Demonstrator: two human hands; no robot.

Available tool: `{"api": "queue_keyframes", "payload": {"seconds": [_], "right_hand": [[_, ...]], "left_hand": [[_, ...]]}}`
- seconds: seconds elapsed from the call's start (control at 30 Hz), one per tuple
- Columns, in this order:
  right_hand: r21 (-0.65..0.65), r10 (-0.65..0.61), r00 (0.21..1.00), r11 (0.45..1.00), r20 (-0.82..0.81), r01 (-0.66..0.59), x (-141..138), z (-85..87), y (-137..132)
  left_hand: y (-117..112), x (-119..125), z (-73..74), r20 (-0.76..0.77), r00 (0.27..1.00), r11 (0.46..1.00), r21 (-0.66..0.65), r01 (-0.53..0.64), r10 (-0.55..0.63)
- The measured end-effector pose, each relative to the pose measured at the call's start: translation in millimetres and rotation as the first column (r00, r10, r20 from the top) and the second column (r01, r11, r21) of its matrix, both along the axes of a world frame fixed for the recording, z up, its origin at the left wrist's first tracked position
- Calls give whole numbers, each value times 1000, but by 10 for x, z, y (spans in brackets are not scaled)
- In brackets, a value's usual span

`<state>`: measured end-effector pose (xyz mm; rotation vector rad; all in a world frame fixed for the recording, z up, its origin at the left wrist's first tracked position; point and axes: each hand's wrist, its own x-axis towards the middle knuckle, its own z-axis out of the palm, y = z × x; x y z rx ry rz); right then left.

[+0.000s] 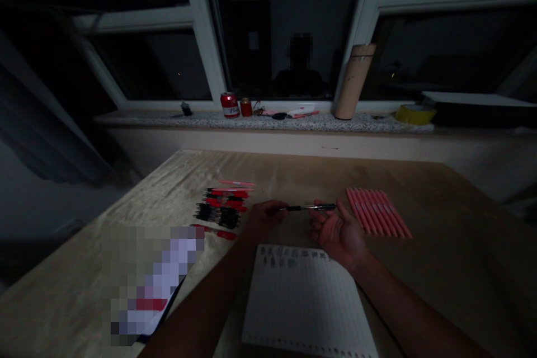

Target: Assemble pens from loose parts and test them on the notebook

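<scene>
Dim table [302, 170] | pen [309, 207], long axis crosswise | black grip [293, 208] toward left hand [268, 215]

Dim light, dark white-framed windows [281, 5] above a speckled sill [168, 119], bluish-grey curtain [46, 128], brown tabletop [302, 173]

A speckled stone sill [168, 119] runs beneath a dark, white-framed window [277, 22]. Toward its left end sits a small dark object [185, 109]. Left of its middle stand a red can [229, 105] and, just beside it, a smaller red container [245, 108]. Farther right are an upright cardboard tube [354, 84], then yellow tape [415, 115] near the sill's front edge, beside a white-topped box [478, 114]. A grayish curtain [46, 117] hangs beyond the surface's left edge.
</scene>
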<state>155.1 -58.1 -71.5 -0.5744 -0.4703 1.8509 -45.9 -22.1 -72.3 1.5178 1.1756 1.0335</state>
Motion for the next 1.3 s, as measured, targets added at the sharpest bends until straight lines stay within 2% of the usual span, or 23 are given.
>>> {"api": "queue_keyframes", "payload": {"seconds": [0.2, 0.33, 0.5, 0.83, 1.3], "right_hand": [[33, 42, 989, 999, -142, -38, -1, -29, -7], [32, 37, 983, 999, -178, -31, -7, -24, -14], [16, 36, 984, 999, -173, -33, -11, -12, -28], [13, 12, 986, 1000, -165, -10, -5, -40, -6], [-7, 11, 983, 1000, -183, -13, -2, -23, -21]], "left_hand": [[11, 7, -55, 94, 996, 999, -33, -4, 7], [0, 12, -33, 69, 998, 999, -36, -7, 9], [-13, 11, -4, 55, 999, 999, -33, 1, 1], [10, -8, -68, 37, 999, 1000, 10, 14, -14], [-5, -1, -29, 49, 999, 1000, -19, 7, -6]]}}
